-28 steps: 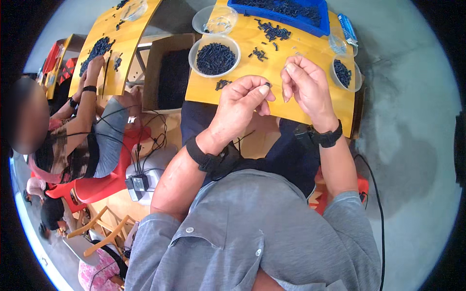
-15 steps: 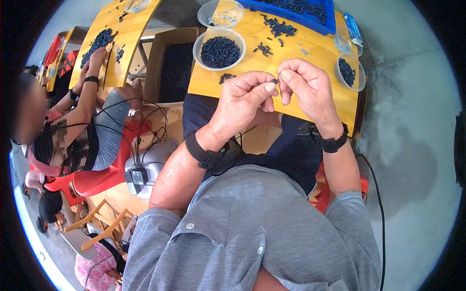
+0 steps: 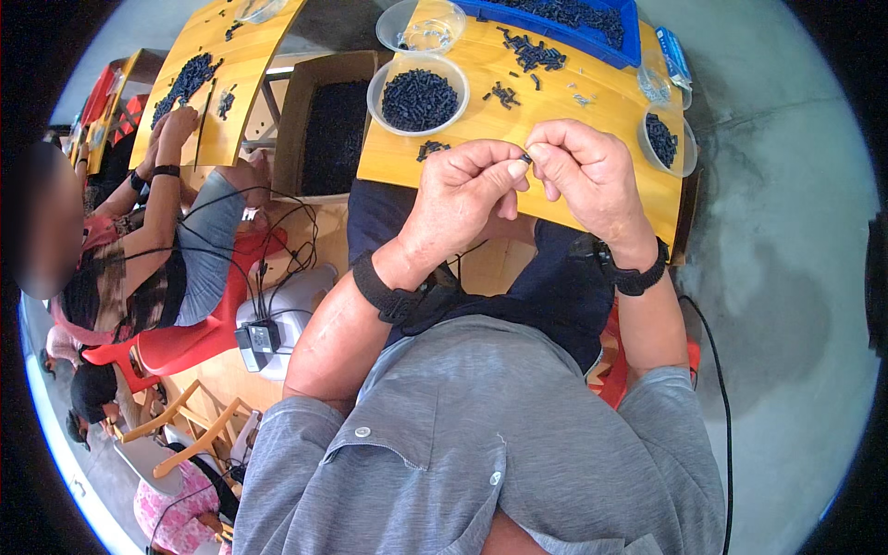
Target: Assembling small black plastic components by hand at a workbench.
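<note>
Over the near edge of the yellow table (image 3: 555, 139) my hands meet fingertip to fingertip. My left hand (image 3: 465, 196) is closed in a pinch on a small black cylindrical piece (image 3: 525, 158). From the other side my right hand (image 3: 594, 190) is also pinched, its thumb and forefinger touching the end of that piece; anything else between them is too small to make out. Beyond the left hand stands a clear bowl (image 3: 373, 104) full of similar black pieces. Loose black pieces (image 3: 536, 55) and tiny silvery bits (image 3: 580, 99) lie on the tabletop.
A blue tray (image 3: 636, 42) of black pieces sits at the far edge. Another clear bowl (image 3: 689, 157) stands at the right, one (image 3: 384, 26) at far left. A cardboard box (image 3: 298, 129) stands left of the table. Someone works at a neighbouring table (image 3: 259, 55).
My right hand has moved slightly left and closed the small gap to the black piece in my left fingers. The left hand has barely shifted.
</note>
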`<state>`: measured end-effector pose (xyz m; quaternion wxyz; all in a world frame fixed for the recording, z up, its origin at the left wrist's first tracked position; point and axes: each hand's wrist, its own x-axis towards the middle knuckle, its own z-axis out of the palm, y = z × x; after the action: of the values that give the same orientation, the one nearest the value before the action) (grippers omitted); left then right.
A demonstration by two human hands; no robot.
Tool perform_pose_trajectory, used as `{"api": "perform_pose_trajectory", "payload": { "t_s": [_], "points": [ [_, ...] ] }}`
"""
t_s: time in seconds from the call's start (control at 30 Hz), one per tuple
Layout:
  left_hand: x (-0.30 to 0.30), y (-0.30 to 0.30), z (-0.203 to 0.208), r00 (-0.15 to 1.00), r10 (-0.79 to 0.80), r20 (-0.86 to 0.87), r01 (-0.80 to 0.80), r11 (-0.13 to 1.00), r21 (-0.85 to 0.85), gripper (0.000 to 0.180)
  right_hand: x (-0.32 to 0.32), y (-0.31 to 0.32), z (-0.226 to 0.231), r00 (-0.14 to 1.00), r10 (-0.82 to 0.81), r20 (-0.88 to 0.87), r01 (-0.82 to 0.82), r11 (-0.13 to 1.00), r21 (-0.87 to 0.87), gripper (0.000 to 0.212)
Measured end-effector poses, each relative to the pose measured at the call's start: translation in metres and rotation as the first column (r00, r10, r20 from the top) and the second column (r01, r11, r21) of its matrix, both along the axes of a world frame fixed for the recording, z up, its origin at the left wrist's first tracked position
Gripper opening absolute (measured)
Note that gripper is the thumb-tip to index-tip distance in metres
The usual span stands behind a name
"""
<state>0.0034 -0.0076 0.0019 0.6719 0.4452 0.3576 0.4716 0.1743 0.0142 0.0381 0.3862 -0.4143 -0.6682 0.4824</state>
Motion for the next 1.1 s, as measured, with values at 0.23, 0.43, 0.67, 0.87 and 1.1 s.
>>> {"api": "perform_pose_trajectory", "payload": {
  "t_s": [0.23, 0.43, 0.67, 0.87, 1.1],
  "points": [
    [0.0, 0.004, 0.001, 0.998, -0.014, -0.064, 0.014, 1.0, -0.001, 0.013, -0.001, -0.001, -0.002, 1.0, -0.007, 0.005, 0.007, 1.0, 0.024, 0.011],
    [0.001, 0.005, 0.0, 1.0, 0.002, -0.027, -0.001, 1.0, 0.018, 0.012, -0.002, 0.001, -0.002, 0.999, -0.048, -0.023, 0.046, 0.998, -0.047, 0.012],
    [0.002, 0.006, -0.001, 1.0, 0.0, -0.016, 0.0, 1.0, -0.006, 0.012, -0.001, 0.001, -0.006, 0.997, -0.078, -0.023, 0.077, 0.995, -0.057, 0.01],
    [0.001, 0.008, -0.001, 0.999, -0.015, -0.044, 0.015, 1.0, -0.002, 0.013, -0.004, 0.002, -0.007, 0.995, -0.096, 0.024, 0.096, 0.995, 0.015, 0.009],
    [-0.001, 0.009, 0.001, 0.995, -0.036, -0.091, 0.033, 0.999, -0.029, 0.013, -0.006, 0.002, -0.013, 0.995, -0.088, 0.049, 0.075, 0.973, 0.216, 0.007]
  ]
}}
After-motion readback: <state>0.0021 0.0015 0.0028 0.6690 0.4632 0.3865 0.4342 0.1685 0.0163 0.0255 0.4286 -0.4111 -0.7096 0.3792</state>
